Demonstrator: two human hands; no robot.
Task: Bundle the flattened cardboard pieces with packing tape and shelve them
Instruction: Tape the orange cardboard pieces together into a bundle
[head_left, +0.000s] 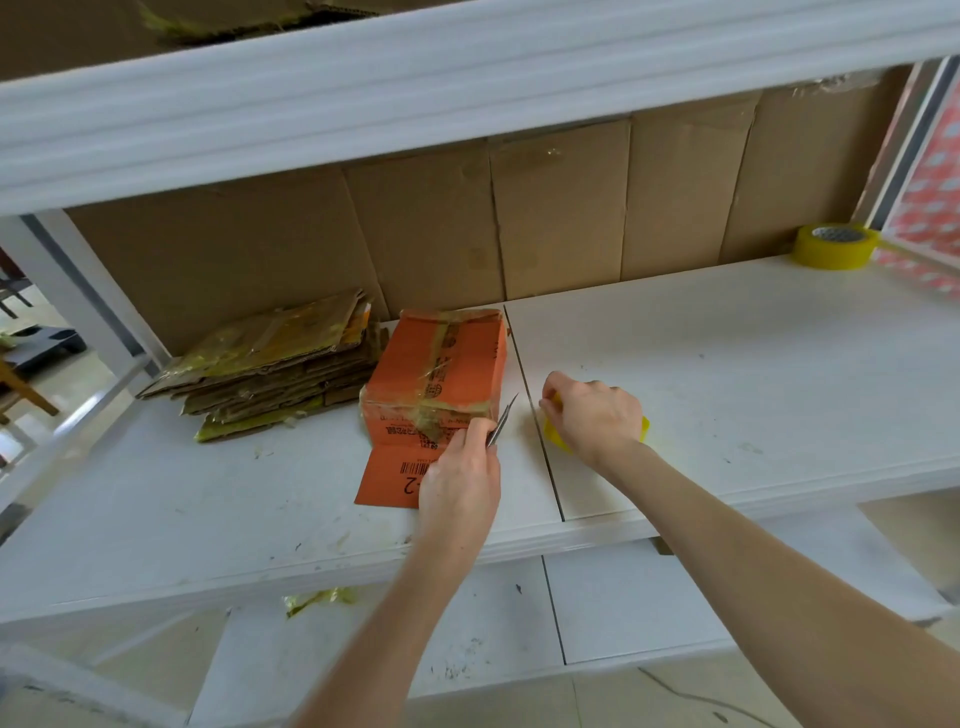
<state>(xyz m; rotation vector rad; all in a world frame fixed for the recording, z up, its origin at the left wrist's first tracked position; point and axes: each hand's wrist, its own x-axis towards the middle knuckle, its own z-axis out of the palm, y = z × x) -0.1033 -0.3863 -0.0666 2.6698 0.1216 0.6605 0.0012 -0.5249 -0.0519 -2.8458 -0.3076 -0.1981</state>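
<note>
Left hand (460, 480), centre frame, has its fingers curled round a thin metal blade (503, 420) whose handle is hidden, touching the taped orange cardboard bundle (439, 374) on the white shelf (727, 364). Just right, the right hand (592, 415) grips a mostly covered yellow tape roll (645, 428).

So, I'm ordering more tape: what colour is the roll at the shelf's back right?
Yellow; the roll shows best in the head view.
</note>
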